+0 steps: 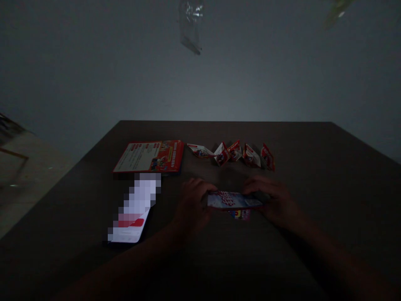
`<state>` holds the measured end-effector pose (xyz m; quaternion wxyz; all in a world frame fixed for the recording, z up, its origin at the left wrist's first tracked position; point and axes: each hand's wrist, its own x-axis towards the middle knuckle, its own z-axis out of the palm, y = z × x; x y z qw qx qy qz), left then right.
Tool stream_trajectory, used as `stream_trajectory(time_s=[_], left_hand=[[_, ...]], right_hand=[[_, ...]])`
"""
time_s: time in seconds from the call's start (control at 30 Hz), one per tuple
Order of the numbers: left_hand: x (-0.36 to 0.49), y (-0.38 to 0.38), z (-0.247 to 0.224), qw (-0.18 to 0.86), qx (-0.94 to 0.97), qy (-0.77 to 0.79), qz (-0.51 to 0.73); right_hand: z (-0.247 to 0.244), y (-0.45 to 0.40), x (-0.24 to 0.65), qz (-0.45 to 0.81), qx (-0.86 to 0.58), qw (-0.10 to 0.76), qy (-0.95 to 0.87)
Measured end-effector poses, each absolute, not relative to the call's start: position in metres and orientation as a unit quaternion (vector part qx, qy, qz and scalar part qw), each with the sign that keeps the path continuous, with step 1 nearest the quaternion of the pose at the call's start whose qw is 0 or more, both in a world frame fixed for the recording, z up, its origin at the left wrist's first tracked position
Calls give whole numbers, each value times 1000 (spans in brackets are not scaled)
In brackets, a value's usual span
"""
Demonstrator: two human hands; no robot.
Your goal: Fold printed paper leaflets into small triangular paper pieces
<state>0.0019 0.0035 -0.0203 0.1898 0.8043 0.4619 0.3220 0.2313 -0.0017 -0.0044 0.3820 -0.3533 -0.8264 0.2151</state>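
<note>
Grip from left hand (194, 201) and right hand (277, 200) holds opposite ends of a flat, rectangular, bluish-white printed piece (230, 200) with red lettering over the dark brown desk (328, 167), where uneven or loosening pressure could let it tilt and slip.

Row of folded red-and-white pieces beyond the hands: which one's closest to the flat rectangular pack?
The leftmost piece: its left tip sits near the right edge of the pack; the others lie farther right.
</note>
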Motion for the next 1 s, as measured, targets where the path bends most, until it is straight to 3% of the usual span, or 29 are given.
stream_trajectory(time_s=[0.2, 0.43, 1.0], left_hand=[[1, 1, -16, 179, 806, 439, 354], [-2, 1, -17, 92, 825, 381, 406], [-4, 2, -15, -29, 867, 295, 401]], right_hand=[[-2, -5, 227, 207, -331, 394, -832], [4, -10, 225, 162, -315, 399, -845], [9, -11, 222, 163, -294, 370, -866]])
